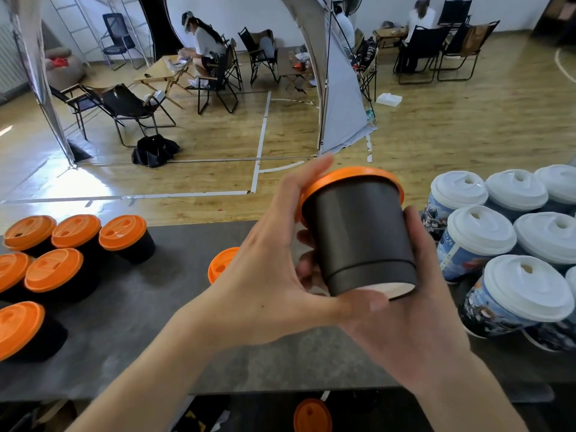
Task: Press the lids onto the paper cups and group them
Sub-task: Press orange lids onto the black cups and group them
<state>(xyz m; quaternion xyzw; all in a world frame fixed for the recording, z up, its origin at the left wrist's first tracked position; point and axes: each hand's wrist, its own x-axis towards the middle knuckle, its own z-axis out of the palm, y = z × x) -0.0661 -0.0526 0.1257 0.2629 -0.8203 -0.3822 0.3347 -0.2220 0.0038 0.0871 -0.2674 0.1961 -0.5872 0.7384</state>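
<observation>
While aloft, cup [358,232] gripped by left hand [268,275], right hand [414,316].

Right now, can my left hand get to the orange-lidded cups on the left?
Likely yes, once free: the left hand grips the black cup, yet the table toward the orange-lidded cups looks mostly open.

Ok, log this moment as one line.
left hand: grips orange plastic lid | right hand: grips black paper cup base | cup: tilted, above grey table
</observation>
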